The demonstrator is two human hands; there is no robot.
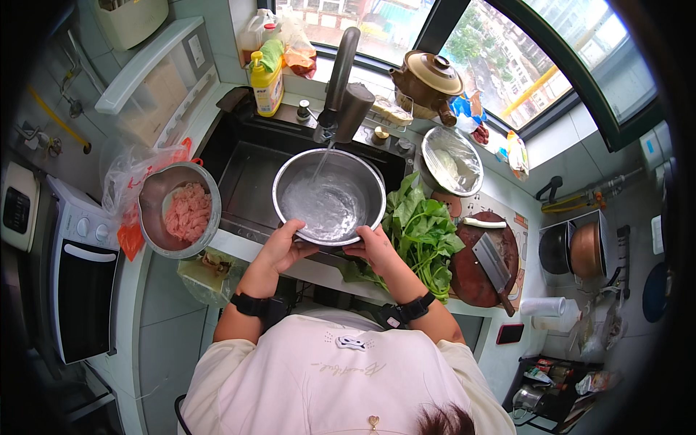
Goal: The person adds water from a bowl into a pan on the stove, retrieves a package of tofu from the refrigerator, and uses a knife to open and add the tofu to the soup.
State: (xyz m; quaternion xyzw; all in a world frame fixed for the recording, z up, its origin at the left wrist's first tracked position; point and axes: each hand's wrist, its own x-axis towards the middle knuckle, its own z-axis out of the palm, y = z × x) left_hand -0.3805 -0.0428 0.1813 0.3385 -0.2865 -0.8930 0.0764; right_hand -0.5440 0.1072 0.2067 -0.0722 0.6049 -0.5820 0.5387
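A round stainless steel basin [329, 196] is held over the dark kitchen sink [242, 179], its near rim between my two hands. My left hand [285, 247] grips the near left of the rim with the thumb on top. On the near right, my right hand [372, 247] holds it the same way. Water runs from the dark faucet [340, 81] into the basin and stirs the water inside. The fingers under the basin are partly hidden. Leafy greens [421, 234] lie on the counter just right of the basin.
Left of the sink, a metal bowl [212, 209] holds pinkish minced meat [188, 212]. To the right, a cleaver [493, 263] lies on a round chopping board [462, 272]. A film-covered bowl [454, 163] and a clay pot [429, 79] stand behind. A phone [510, 334] rests near the right edge.
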